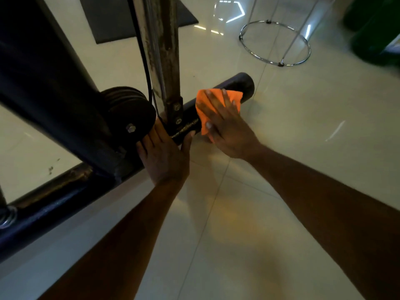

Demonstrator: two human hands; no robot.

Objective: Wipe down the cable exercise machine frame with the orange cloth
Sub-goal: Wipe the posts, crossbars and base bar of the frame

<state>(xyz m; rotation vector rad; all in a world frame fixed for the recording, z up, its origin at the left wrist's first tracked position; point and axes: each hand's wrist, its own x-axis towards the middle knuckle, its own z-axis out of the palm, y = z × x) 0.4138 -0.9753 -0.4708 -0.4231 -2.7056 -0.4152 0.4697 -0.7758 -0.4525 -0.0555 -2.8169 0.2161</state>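
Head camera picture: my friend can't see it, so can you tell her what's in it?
A person's right hand presses an orange cloth onto the black floor bar of a cable exercise machine. Their left hand rests on the same bar beside a black pulley, all above a shiny tiled floor.

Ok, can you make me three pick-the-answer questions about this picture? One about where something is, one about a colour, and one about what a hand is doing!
1. Where is the cloth?
A on the floor bar
B on the metal ring
C on the mat

2. What colour is it?
A green
B orange
C white

3. What is the right hand doing?
A hanging free
B making a fist
C pressing the cloth flat

Answers: 1 A, it drapes the black floor bar. 2 B, bright orange. 3 C, fingers spread over it while the left hand rests on the bar.
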